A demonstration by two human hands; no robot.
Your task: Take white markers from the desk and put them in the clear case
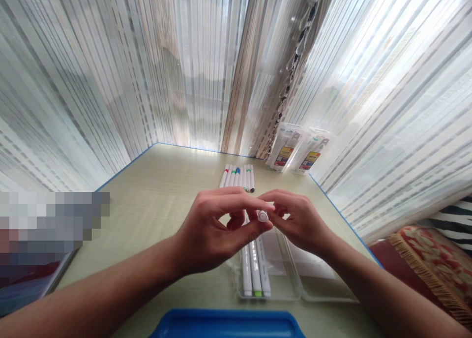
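Both my hands meet above the middle of the pale wooden table (155,215). My left hand (217,230) pinches a white marker (262,216) between thumb and forefinger, its round end facing me. My right hand (298,220) is closed around the same marker from the right side. Below the hands lies an open clear plastic case (291,279) holding three white markers (255,271). A row of several white markers with coloured caps (239,177) lies farther back on the table.
Two clear marker packs (298,153) lean against the striped curtain at the back right. A blue tray edge (228,325) sits at the near table edge. A red patterned cushion (427,264) is at the right; a blurred patch covers the left.
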